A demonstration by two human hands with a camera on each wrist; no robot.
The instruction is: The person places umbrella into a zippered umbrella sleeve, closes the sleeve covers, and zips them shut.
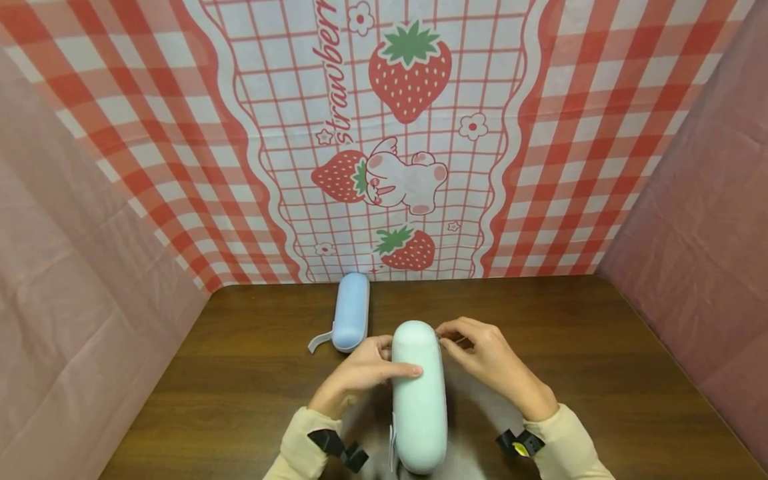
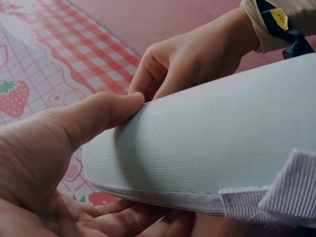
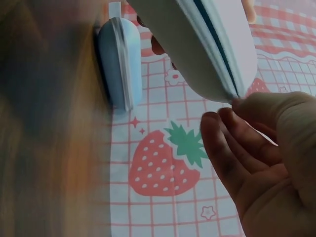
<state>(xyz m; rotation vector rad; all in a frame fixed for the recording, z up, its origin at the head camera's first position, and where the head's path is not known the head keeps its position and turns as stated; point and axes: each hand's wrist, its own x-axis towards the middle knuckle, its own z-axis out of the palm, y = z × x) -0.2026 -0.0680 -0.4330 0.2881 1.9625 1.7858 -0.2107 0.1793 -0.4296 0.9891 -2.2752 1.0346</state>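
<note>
A long mint-green zippered case (image 1: 419, 400) with rounded ends is held up above the table. My left hand (image 1: 366, 367) grips it from the left, thumb across the top, fingers underneath in the left wrist view. At the far end, my right hand (image 1: 480, 347) pinches the zipper's end between thumb and index finger; the pull itself is hidden by the fingertips. In the right wrist view a dark line runs along the zipper (image 3: 215, 37), between pale tapes. A pale woven strap (image 2: 252, 200) is attached to the case's side.
A smaller light-blue zippered case (image 1: 351, 312) lies on the brown wooden table (image 1: 252, 373) beyond my left hand, its grey strap (image 1: 320, 341) pointing left. A strawberry-print cloth (image 1: 408, 147) hangs at the back. Pink cloths (image 1: 690, 267) hang on both sides.
</note>
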